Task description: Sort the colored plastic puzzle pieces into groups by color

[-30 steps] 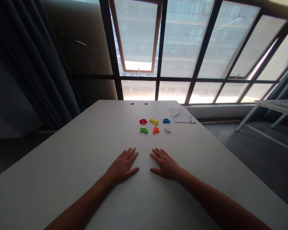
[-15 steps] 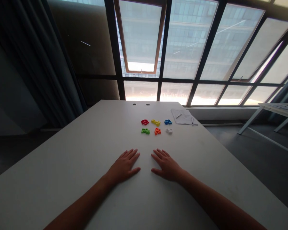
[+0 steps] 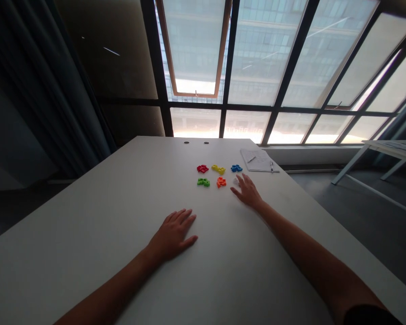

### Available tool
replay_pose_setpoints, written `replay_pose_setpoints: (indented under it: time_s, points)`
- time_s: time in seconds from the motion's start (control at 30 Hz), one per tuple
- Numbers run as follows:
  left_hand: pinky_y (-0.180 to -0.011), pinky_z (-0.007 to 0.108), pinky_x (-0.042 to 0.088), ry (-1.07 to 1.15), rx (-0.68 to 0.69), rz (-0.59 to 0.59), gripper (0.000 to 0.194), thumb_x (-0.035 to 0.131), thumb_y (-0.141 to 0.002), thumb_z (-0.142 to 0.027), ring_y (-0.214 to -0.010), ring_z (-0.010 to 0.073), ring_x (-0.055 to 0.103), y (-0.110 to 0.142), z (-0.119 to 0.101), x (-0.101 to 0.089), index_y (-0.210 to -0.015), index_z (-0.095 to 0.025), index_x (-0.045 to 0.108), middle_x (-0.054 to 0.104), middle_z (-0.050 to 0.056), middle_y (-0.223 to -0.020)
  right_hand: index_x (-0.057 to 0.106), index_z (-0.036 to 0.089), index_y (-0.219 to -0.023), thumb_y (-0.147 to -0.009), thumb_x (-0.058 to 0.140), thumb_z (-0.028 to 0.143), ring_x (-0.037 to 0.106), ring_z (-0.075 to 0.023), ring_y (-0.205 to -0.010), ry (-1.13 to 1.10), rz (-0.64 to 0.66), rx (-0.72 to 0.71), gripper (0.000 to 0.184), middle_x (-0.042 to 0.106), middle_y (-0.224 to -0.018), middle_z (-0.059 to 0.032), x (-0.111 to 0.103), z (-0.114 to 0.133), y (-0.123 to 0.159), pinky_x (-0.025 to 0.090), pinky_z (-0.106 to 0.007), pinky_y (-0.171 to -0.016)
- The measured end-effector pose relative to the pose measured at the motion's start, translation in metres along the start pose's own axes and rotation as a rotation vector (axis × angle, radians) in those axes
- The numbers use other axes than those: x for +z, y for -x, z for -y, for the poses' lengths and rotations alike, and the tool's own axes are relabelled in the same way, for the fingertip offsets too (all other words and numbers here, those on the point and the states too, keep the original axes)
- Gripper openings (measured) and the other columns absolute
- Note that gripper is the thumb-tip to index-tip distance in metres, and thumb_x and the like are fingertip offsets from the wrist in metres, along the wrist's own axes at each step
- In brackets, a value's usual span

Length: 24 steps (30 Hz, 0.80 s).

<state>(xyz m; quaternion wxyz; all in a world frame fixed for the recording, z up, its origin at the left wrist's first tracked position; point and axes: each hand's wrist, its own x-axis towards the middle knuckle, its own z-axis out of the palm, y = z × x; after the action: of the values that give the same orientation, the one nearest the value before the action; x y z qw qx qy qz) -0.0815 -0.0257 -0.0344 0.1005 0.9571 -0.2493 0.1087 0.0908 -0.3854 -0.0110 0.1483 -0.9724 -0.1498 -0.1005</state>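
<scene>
My left hand (image 3: 174, 232) lies flat on the white table (image 3: 122, 189), fingers spread and holding nothing. Over the small white pieces (image 3: 236, 181) reaches my right hand (image 3: 247, 190), its fingers apart; it partly hides them, and whether it touches them I cannot tell. Just beyond its fingertips is a blue cluster of small pieces (image 3: 236, 168). To its left lie orange pieces (image 3: 221, 182) and green pieces (image 3: 203, 182). Behind those sit yellow pieces (image 3: 218, 169) and red pieces (image 3: 202, 168).
Paper sheets (image 3: 257, 159) with a pen (image 3: 271, 167) on them lie near the table's right edge. Two round holes sit by the far edge, below the windows (image 3: 246, 126). Another table (image 3: 392, 151) stands at the right, a dark curtain (image 3: 47, 81) at the left.
My right hand has moved forward and to the right, from the table surface to the white pieces. My left hand stays in place. The view has tilted slightly.
</scene>
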Motion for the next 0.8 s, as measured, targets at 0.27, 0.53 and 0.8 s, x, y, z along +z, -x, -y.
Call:
replay_pose_setpoints:
  time_s: [0.27,0.53,0.8]
  points:
    - [-0.124,0.054,0.039,-0.004,0.005,0.001,0.068,0.054,-0.1,-0.067,-0.148,0.0351,0.05,0.002,-0.003,-0.002,-0.156,-0.027,0.056,0.052,0.011,-0.164,0.013,0.024,-0.174,-0.101,0.022,0.084,0.01,-0.0416,-0.165,0.07,0.173,0.199,0.095,0.006,-0.181,-0.0166,0.014,-0.036,-0.11,0.014,-0.059,-0.129]
    - [-0.122,0.055,0.04,0.012,0.004,-0.015,0.067,0.058,-0.098,-0.066,-0.146,0.0354,0.052,0.003,-0.007,-0.005,-0.155,-0.029,0.056,0.053,0.011,-0.163,0.02,0.027,-0.173,-0.101,0.016,0.083,0.018,-0.0384,-0.164,0.029,0.282,0.194,0.092,0.016,-0.179,-0.0188,0.036,-0.028,-0.17,0.014,-0.061,-0.128]
    - [-0.124,0.058,0.037,0.057,-0.019,0.005,0.068,0.056,-0.098,-0.066,-0.147,0.0364,0.05,0.004,-0.011,-0.006,-0.156,-0.029,0.055,0.053,0.012,-0.163,0.02,0.036,-0.173,-0.1,0.018,0.085,0.011,-0.0433,-0.164,-0.019,0.304,0.073,0.088,0.019,-0.179,-0.011,0.059,0.048,-0.206,0.006,-0.071,-0.127]
